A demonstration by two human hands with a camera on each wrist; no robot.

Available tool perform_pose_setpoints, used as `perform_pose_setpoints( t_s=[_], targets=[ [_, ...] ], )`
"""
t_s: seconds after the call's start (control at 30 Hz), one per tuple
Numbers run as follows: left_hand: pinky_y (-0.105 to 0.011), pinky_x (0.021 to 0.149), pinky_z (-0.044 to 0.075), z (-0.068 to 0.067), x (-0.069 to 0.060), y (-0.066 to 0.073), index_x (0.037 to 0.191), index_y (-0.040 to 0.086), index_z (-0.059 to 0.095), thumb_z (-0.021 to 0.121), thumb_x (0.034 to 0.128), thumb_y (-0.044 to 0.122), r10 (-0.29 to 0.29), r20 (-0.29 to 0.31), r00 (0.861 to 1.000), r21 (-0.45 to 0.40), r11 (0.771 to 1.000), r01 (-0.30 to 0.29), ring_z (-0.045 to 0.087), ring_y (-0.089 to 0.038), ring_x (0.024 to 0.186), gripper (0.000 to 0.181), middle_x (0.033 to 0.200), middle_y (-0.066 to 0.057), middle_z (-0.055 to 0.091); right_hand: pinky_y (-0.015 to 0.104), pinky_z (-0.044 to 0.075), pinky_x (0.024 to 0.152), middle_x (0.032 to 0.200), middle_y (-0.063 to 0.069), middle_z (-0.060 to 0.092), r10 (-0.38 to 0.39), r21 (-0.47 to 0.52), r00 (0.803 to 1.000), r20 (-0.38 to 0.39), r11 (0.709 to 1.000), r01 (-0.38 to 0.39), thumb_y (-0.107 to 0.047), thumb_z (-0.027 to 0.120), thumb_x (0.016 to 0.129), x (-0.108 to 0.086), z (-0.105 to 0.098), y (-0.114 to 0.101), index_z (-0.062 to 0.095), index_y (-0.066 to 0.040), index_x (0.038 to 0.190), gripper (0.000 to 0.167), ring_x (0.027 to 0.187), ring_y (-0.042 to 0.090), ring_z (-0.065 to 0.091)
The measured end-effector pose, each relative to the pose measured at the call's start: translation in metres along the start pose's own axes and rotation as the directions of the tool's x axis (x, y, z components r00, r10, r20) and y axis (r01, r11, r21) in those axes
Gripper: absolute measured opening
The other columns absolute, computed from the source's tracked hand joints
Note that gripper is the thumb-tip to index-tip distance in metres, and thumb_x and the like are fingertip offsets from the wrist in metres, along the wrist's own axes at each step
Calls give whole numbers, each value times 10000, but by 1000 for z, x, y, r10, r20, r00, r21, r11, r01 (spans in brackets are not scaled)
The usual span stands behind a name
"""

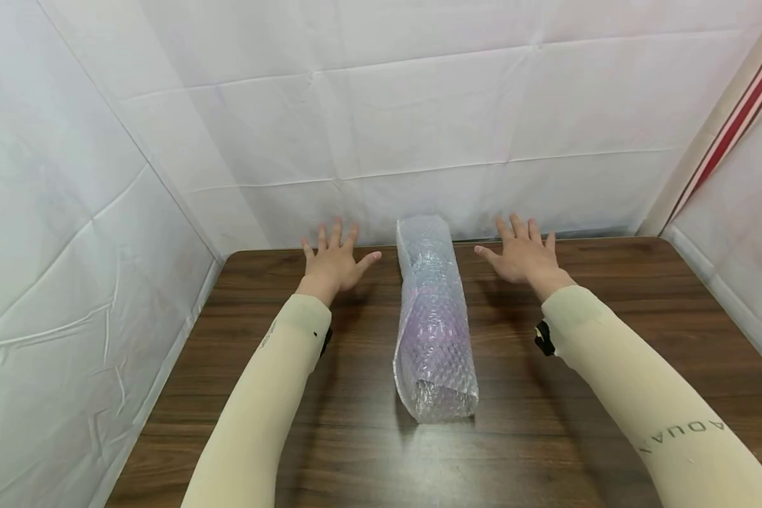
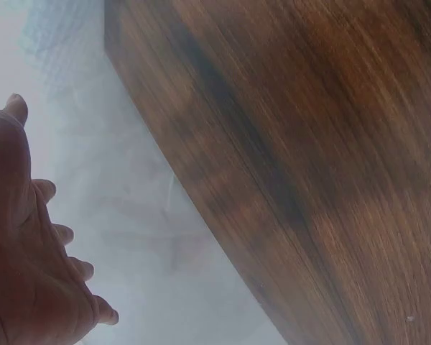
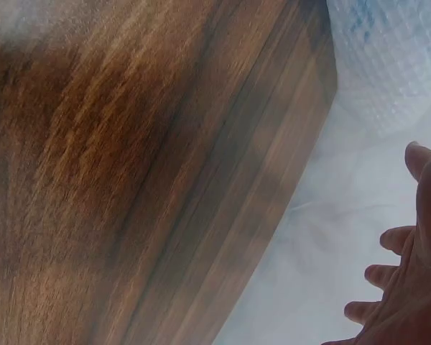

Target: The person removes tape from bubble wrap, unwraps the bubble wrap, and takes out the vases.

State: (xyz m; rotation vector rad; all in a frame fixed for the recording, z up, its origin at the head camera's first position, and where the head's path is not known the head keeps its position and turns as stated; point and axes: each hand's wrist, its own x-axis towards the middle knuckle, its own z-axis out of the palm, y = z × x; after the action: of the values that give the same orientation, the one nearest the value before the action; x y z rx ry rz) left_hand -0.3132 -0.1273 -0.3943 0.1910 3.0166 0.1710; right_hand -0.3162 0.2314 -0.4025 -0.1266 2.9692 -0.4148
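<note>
A person's left grip [image 1: 333, 264] and right grip [image 1: 524, 255] (both splayed wide, empty) flank a long, bluish-purple bubble-wrapped bundle [image 1: 437, 317]. It lies on a brown wood-grain counter [image 1: 514, 430].

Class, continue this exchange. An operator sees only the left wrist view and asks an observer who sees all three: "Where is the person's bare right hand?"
Observer: The bare right hand, fingers spread, is right of a long blue-and-purple bundle in clear plastic bubble wrap.

Operator: Which colour is nearer the person?

Observer: Purple shows nearer the person than the blue does.

Operator: I see the bare left hand; does it touch the bundle?

Observer: No, the head view shows a strip of dark-brown wood-grain table between them.
</note>
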Motion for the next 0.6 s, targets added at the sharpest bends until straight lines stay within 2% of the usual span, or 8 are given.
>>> perform_pose_setpoints(
  t_s=[0.33, 0.6],
  targets=[
    [-725, 1236, -81, 3, -4, 7, 1671, 334, -46, 216, 990, 807, 42, 4, 999, -9, 999, -42, -125, -383, 1611, 870, 1757, -73, -116, 792, -60, 1183, 1737, 180, -126, -40, 16, 999, 20, 999, 40, -714, 321, 1034, -10, 1, -8, -25, -167, 1679, 914, 1564, 513, -141],
    [-730, 1233, -78, 5, -7, 11, 1666, 346, -66, 214, 995, 801, 60, -6, 998, 6, 998, -60, -83, -397, 1615, 858, 1759, -71, -102, 791, -32, 1188, 1739, 187, -100, -61, 18, 998, 21, 998, 61, -700, 341, 1039, -14, 1, -10, 8, -158, 1682, 904, 1568, 522, -101]
  ],
)
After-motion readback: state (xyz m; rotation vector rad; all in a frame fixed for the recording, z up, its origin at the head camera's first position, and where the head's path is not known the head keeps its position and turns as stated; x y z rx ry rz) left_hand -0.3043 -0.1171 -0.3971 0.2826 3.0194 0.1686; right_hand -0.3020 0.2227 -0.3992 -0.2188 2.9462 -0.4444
